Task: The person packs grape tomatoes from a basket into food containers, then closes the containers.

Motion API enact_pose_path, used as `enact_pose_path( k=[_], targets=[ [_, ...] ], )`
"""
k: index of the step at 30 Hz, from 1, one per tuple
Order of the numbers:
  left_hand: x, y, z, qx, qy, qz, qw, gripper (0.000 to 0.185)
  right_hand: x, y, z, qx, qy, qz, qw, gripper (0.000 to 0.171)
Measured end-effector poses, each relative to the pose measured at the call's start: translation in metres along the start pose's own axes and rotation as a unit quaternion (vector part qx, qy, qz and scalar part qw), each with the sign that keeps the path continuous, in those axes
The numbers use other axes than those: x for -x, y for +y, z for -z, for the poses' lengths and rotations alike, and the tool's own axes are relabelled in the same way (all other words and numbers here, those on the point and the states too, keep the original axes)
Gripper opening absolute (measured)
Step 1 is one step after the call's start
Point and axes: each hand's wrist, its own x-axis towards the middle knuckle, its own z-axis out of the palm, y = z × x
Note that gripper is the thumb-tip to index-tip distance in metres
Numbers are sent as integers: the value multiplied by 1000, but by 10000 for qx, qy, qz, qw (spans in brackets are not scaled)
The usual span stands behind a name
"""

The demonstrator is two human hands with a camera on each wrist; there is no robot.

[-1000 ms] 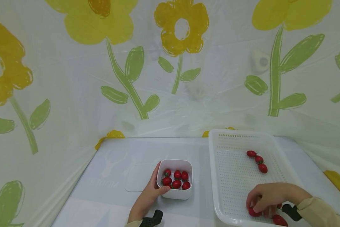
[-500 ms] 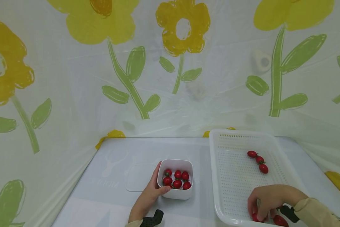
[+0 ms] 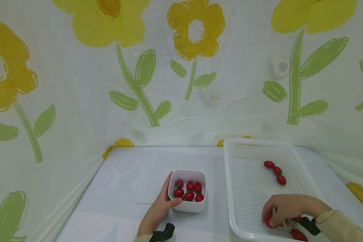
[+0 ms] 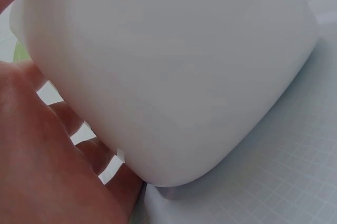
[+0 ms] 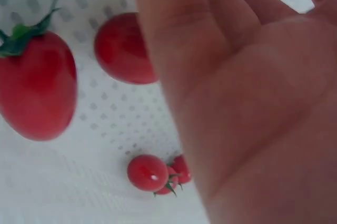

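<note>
My left hand [image 3: 161, 205] holds a small white box [image 3: 188, 207] by its left side, thumb over the front rim and fingers along the wall. Several red cherry tomatoes [image 3: 188, 196] lie inside it. In the left wrist view the plain white wall of the box [image 4: 179, 76] fills most of the picture. Over the near end of the white basket, my right hand [image 3: 287, 208] pinches one cherry tomato [image 3: 269, 222] between thumb and fingers. The right wrist view shows the palm [image 5: 253, 108] beside a cherry tomato with a green stem [image 5: 37, 84]; the pinched one is hidden there.
The perforated white basket [image 3: 228, 188] stands to the right of the box. Three cherry tomatoes [image 3: 277, 170] lie in a row towards its back, and another [image 3: 298, 234] near its front edge. A pale table [image 3: 114, 195] runs back to a flower-printed curtain [image 3: 229, 101].
My right hand first shifted a little towards the front of the basket, then back and slightly left with the cherry tomato in its fingers. The left hand and box have stayed in place.
</note>
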Motion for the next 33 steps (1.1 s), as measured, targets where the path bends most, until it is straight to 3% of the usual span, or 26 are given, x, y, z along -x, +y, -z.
enact_pose_path(
  k=[8, 16, 23, 33],
  targets=[
    [0, 0, 0, 16, -9, -10, 10000, 79, -1, -6, 8, -427, 344, 366, 9978, 15],
    [-1, -2, 1, -14, -9, 14, 10000, 78, -4, -14, 13, -194, 976, 556, 9935, 19],
    [-1, 0, 0, 13, -32, 30, 10000, 78, -3, -27, 14, -38, 1425, 407, 9889, 22],
    [-1, -1, 1, -3, -17, 41, 10000, 78, 0, -46, 9, 113, 2013, 804, 9762, 31]
  ],
)
